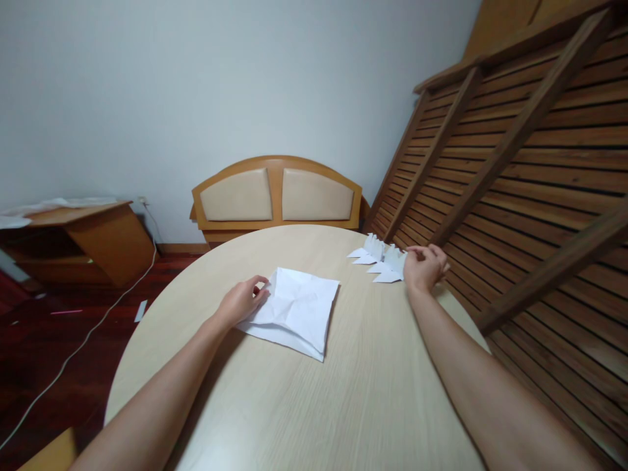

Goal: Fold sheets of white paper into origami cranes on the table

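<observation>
A small stack of creased white square paper sheets (299, 311) lies near the middle of a round light-wood table (343, 405). My left hand (243, 299) rests at the stack's left corner, fingers curled and pinching the top sheet's edge. My right hand (424, 267) is at the table's far right edge, fingers closed on the nearest of several small folded white paper pieces (380, 258) lined up there.
A wooden headboard with two beige padded panels (277, 194) stands against the wall behind the table. A slatted wooden bed frame (530, 170) leans at the right. A low wooden cabinet (83, 242) and a white cable (98, 320) are on the dark floor at left.
</observation>
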The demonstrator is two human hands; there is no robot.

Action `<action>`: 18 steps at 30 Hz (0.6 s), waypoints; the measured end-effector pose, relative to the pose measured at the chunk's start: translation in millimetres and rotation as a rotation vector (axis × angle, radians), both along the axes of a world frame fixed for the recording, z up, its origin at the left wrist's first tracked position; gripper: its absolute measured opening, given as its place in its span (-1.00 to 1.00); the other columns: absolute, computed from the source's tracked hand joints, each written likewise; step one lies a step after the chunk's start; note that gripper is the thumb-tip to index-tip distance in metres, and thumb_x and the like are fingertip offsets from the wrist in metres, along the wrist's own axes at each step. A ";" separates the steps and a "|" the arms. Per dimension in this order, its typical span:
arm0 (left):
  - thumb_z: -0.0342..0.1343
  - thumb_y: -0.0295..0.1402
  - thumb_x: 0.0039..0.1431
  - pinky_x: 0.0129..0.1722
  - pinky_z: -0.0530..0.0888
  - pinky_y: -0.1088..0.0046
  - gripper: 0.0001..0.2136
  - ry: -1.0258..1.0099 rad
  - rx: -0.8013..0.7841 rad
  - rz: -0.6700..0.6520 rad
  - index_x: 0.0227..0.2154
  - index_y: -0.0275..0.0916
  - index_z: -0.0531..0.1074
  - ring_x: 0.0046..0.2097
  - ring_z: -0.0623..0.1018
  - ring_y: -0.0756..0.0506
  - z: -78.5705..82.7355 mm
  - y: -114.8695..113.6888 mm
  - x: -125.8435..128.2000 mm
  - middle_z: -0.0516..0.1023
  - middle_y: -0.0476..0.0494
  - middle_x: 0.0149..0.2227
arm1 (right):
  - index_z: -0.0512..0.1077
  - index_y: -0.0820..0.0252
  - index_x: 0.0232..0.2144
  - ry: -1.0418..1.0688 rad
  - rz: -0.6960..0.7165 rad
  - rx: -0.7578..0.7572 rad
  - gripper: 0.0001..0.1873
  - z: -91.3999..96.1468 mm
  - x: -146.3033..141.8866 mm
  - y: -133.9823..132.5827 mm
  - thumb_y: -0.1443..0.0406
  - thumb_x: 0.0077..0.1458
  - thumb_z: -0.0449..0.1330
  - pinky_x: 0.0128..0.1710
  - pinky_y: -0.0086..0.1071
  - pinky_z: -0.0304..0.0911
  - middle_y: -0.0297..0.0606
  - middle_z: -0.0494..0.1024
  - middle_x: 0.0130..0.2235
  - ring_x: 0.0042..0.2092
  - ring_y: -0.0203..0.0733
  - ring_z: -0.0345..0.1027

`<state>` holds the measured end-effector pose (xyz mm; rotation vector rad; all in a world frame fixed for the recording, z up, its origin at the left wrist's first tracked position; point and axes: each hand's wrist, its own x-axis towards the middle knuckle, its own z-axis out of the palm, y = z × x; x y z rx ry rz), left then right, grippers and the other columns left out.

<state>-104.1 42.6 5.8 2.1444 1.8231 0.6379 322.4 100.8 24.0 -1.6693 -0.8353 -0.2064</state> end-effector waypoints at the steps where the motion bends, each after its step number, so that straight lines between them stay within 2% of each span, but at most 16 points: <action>1: 0.03 -0.14 0.24 -0.28 0.40 0.38 -0.66 0.039 0.001 0.012 0.00 -0.13 0.48 -0.26 0.60 -0.20 2.3 -3.3 1.2 0.66 -0.18 -0.22 | 0.59 0.14 -0.34 0.033 0.029 -0.065 -0.76 -8.4 1.4 -3.7 0.29 0.05 0.11 0.17 0.05 -0.01 -0.05 0.42 0.11 0.16 0.14 0.15; 3: 0.01 -0.13 0.27 -0.25 0.43 0.35 -0.66 0.108 0.026 0.046 0.01 -0.14 0.46 -0.19 0.61 -0.23 6.5 -9.5 4.9 0.65 -0.20 -0.15 | 0.62 0.10 -0.31 0.071 0.086 -0.172 -0.73 -22.7 2.6 -9.9 0.27 0.06 0.11 0.17 0.10 -0.01 -0.06 0.46 0.07 0.17 0.17 0.15; 6: -0.01 -0.15 0.30 -0.10 0.46 0.24 -0.66 0.166 0.175 0.063 0.00 -0.19 0.45 0.03 0.55 -0.30 11.2 -17.0 14.2 0.56 -0.27 0.04 | 0.64 0.11 -0.30 0.096 0.137 -0.231 -0.73 -31.4 4.5 -16.0 0.27 -0.01 0.17 0.10 0.18 0.06 -0.01 0.58 -0.16 0.06 0.22 0.27; 8: -0.02 -0.18 0.31 0.01 0.45 0.17 -0.67 0.145 0.306 0.037 0.00 -0.22 0.44 0.11 0.49 -0.32 13.3 -21.5 23.7 0.51 -0.29 0.11 | 0.64 0.16 -0.26 0.089 0.159 -0.223 -0.70 -26.8 5.0 -19.6 0.29 -0.02 0.16 0.07 0.13 0.13 -0.01 0.60 -0.23 -0.04 0.18 0.35; 11: -0.02 -0.19 0.33 0.08 0.44 0.13 -0.70 0.011 0.430 -0.031 0.00 -0.21 0.41 0.11 0.50 -0.28 15.5 -31.2 43.8 0.51 -0.27 0.10 | 0.61 0.18 -0.21 0.030 0.235 -0.138 -0.69 -9.5 -2.3 -29.1 0.32 0.05 0.12 -0.01 -0.13 0.27 -0.09 0.63 -0.17 -0.16 -0.02 0.43; 12: -0.01 -0.19 0.33 0.08 0.45 0.13 -0.70 -0.051 0.441 -0.064 0.01 -0.21 0.39 0.10 0.51 -0.27 16.0 -35.8 51.8 0.52 -0.27 0.09 | 0.60 0.19 -0.23 -0.004 0.284 -0.092 -0.70 -2.9 -8.3 -34.1 0.31 0.07 0.11 -0.06 -0.21 0.32 -0.12 0.63 -0.17 -0.21 -0.08 0.44; 14: 0.02 -0.19 0.32 0.07 0.47 0.13 -0.70 -0.183 0.438 -0.120 0.03 -0.21 0.35 0.08 0.53 -0.24 16.8 -46.9 68.6 0.53 -0.27 0.06 | 0.57 0.26 -0.25 -0.122 0.460 0.093 -0.74 8.9 -25.8 -47.1 0.28 0.10 0.12 -0.23 -0.24 0.36 -0.07 0.62 -0.19 -0.30 -0.11 0.43; 16: 0.05 -0.21 0.32 0.06 0.49 0.14 -0.68 -0.311 0.391 -0.201 0.07 -0.20 0.29 0.08 0.54 -0.21 17.1 -59.1 84.8 0.52 -0.28 0.07 | 0.55 0.22 -0.22 -0.225 0.658 0.156 -0.76 17.5 -49.2 -62.9 0.25 0.15 0.14 -0.34 -0.28 0.36 -0.13 0.61 -0.19 -0.36 -0.17 0.39; 18: 0.07 -0.24 0.32 0.08 0.48 0.13 -0.70 -0.417 0.364 -0.293 0.04 -0.18 0.25 0.12 0.51 -0.20 16.6 -70.1 98.4 0.44 -0.32 0.16 | 0.52 0.17 -0.11 -0.323 0.835 0.176 -0.75 22.5 -74.9 -79.9 0.27 0.19 0.14 -0.34 -0.29 0.37 -0.17 0.59 -0.13 -0.38 -0.22 0.38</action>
